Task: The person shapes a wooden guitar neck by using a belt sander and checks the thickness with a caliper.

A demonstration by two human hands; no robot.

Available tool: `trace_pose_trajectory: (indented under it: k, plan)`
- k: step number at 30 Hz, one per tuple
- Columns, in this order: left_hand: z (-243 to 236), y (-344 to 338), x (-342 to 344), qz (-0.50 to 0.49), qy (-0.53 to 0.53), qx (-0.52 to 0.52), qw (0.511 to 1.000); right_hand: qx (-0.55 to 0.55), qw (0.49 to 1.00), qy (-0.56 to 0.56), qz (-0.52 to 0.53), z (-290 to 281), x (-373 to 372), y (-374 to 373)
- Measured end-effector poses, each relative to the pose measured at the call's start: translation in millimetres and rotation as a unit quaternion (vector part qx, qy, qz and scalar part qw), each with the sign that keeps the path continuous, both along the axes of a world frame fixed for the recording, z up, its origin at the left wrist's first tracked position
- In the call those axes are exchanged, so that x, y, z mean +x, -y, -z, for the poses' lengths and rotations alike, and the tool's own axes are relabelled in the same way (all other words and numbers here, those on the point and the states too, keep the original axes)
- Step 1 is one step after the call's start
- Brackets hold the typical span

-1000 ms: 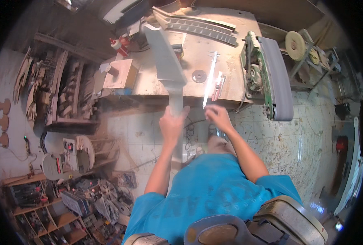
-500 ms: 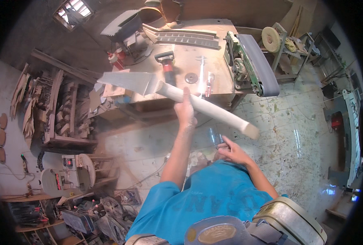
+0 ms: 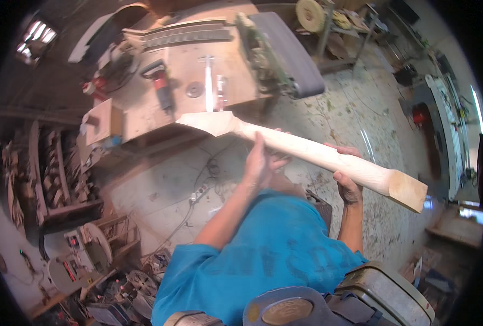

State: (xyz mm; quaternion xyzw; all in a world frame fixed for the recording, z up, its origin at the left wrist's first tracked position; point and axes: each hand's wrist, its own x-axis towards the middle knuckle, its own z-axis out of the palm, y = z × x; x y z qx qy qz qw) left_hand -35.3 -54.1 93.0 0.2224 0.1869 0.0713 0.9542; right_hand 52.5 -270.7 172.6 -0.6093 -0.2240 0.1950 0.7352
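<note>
A pale wooden piece shaped like a guitar neck (image 3: 317, 155) lies diagonally across my body, its broad flat end at upper left and a blockish end at lower right. My left hand (image 3: 259, 163) grips it near the broad end, thumb on the near side and fingers partly hidden beneath. My right hand (image 3: 348, 186) is wrapped round the shaft toward the blockish end. Beyond the piece, on the workbench (image 3: 133, 112), lie a red-and-black power tool (image 3: 162, 88), a metal caliper (image 3: 209, 87) and a round disc (image 3: 195, 89).
A belt sander (image 3: 287, 51) sits at the bench's right side, a slatted frame (image 3: 182, 33) at the back and a wooden block (image 3: 100, 122) at the left. A wood rack (image 3: 48, 176) stands left. A power strip and cables (image 3: 198, 193) lie on the floor.
The piece swung from upright to diagonal and moved rightward. My right hand, empty earlier, now grips its lower-right part. The view has turned, and the bench appears farther up and left.
</note>
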Motion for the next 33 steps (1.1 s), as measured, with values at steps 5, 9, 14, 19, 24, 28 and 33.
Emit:
trace_pose_trajectory:
  k: [5, 9, 14, 19, 24, 28, 33]
  plan:
    - [68, 1, 19, -0.057, -0.061, -0.165, 0.983, -0.046, 0.995, 0.023, 0.084, -10, 30, 55]
    - [115, 1, 93, -0.065, 0.038, -0.141, 0.987, -0.076, 0.985, 0.026, 0.15, -18, 53, 76]
    - [130, 25, 171, -0.11, 0.023, -0.123, 0.986, -0.146, 0.961, 0.14, 0.19, -40, 80, 81]
    - [109, 35, 221, -0.102, -0.017, -0.203, 0.974, -0.202, 0.895, 0.362, 0.165, -68, 110, 68]
    - [117, 29, 252, -0.107, 0.026, -0.315, 0.943, -0.201, 0.882, 0.362, 0.226, -81, 114, 22]
    - [112, 33, 258, -0.092, -0.008, -0.372, 0.923, -0.188, 0.879, 0.393, 0.194, -93, 130, -8]
    - [107, 40, 260, -0.106, -0.001, -0.357, 0.928, -0.099, 0.853, 0.492, 0.14, -99, 160, -46]
